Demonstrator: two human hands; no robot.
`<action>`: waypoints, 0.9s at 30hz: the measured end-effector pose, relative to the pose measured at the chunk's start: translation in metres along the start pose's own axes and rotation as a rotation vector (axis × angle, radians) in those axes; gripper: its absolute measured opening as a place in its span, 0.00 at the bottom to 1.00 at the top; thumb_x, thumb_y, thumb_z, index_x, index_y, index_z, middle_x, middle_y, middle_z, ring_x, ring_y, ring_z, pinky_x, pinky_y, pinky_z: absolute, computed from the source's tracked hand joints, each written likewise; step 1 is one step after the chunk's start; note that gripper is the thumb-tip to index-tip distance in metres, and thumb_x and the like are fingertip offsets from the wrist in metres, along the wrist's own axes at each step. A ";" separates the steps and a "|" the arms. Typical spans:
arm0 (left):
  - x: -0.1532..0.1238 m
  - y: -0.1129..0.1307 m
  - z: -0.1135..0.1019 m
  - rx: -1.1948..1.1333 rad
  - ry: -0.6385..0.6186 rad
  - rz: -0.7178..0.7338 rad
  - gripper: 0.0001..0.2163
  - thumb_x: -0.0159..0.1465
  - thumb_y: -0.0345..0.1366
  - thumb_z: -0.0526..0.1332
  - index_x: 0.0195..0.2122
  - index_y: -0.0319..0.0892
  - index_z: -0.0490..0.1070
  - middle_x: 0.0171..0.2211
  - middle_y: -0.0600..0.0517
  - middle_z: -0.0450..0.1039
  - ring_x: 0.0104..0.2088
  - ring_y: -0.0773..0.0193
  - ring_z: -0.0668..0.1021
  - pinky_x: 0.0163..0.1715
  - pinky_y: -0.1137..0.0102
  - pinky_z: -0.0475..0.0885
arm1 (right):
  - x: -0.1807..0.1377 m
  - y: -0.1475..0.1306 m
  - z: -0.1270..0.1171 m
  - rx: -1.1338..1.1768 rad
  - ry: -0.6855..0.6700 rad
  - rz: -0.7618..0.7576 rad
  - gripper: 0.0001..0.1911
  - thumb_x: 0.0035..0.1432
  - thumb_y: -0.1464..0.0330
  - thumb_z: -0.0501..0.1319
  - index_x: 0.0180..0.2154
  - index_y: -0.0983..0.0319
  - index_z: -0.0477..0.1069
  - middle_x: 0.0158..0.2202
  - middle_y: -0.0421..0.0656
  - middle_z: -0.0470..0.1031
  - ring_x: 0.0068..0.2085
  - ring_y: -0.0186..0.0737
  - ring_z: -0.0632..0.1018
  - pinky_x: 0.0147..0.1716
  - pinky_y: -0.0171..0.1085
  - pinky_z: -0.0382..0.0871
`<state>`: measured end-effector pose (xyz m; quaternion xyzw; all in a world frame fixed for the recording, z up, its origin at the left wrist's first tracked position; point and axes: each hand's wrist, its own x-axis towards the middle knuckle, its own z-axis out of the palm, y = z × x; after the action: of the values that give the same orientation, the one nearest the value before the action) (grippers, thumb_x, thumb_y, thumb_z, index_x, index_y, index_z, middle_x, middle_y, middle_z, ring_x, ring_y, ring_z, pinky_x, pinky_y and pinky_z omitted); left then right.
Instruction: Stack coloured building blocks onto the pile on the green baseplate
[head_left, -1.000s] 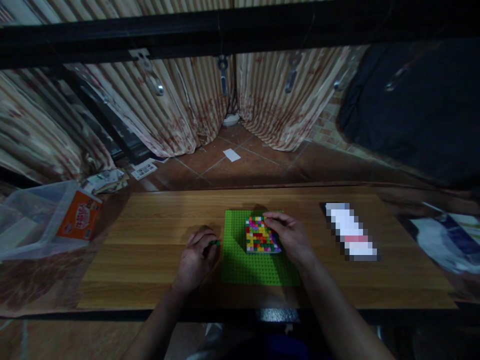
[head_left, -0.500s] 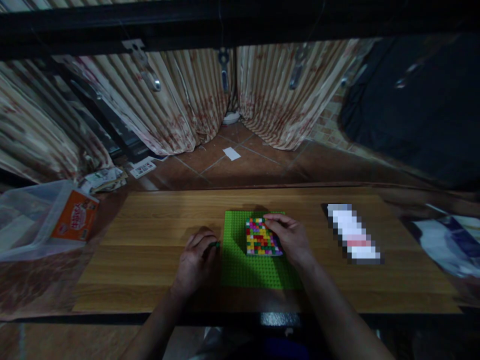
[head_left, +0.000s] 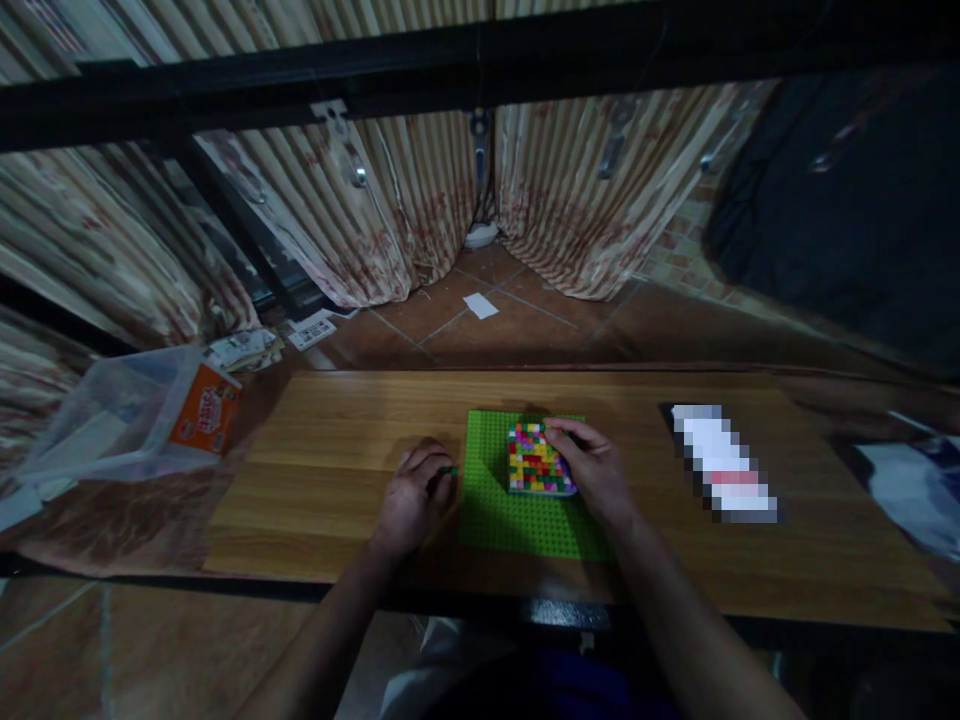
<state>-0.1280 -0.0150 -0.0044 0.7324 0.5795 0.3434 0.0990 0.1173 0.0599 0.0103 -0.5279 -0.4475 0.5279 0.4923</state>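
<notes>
A square block of small multicoloured toy bricks (head_left: 536,462) stands on a green studded baseplate (head_left: 499,530). My right hand (head_left: 592,468) is closed at the block's upper right corner, thumb and forefinger gripping it there. Whether a separate loose brick is under those fingertips cannot be seen. To the left of the baseplate, my left hand (head_left: 416,495) rests near the wooden table, its fingers curled in a pinch. A small dark green toy brick (head_left: 453,470) sticks out from its fingertips, close to the baseplate's left edge.
The wooden table (head_left: 322,480) carries a blurred-out, dark-edged flat object (head_left: 724,465) on the right. A clear plastic bin (head_left: 127,410) with an orange label is on the left. Papers (head_left: 480,305) lie on the tiled floor behind, below striped curtains (head_left: 420,210).
The whole view has shifted, so the table and both hands appear slightly further right and higher. Both hands keep almost the same pose and place relative to the block and baseplate.
</notes>
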 end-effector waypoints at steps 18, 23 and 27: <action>-0.001 -0.008 -0.001 0.075 -0.004 0.091 0.06 0.65 0.34 0.60 0.40 0.46 0.76 0.43 0.49 0.77 0.46 0.59 0.77 0.47 0.62 0.74 | -0.006 0.013 -0.008 0.070 0.073 -0.095 0.17 0.50 0.54 0.68 0.39 0.56 0.81 0.39 0.43 0.82 0.40 0.43 0.80 0.42 0.42 0.73; -0.001 -0.016 0.001 0.057 0.044 0.131 0.05 0.64 0.35 0.60 0.39 0.46 0.76 0.43 0.48 0.77 0.45 0.58 0.79 0.46 0.62 0.76 | -0.009 0.022 -0.031 -0.096 0.240 -0.246 0.14 0.56 0.56 0.64 0.37 0.58 0.80 0.40 0.45 0.81 0.42 0.45 0.80 0.45 0.44 0.72; -0.003 -0.017 -0.001 0.043 0.054 0.103 0.06 0.64 0.35 0.60 0.40 0.46 0.75 0.44 0.48 0.77 0.47 0.57 0.79 0.46 0.60 0.76 | -0.014 0.032 -0.051 -0.144 0.328 -0.262 0.15 0.57 0.56 0.63 0.37 0.58 0.80 0.41 0.47 0.81 0.43 0.46 0.79 0.46 0.45 0.72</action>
<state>-0.1416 -0.0126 -0.0140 0.7537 0.5508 0.3552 0.0496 0.1657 0.0397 -0.0217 -0.5779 -0.4628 0.3333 0.5838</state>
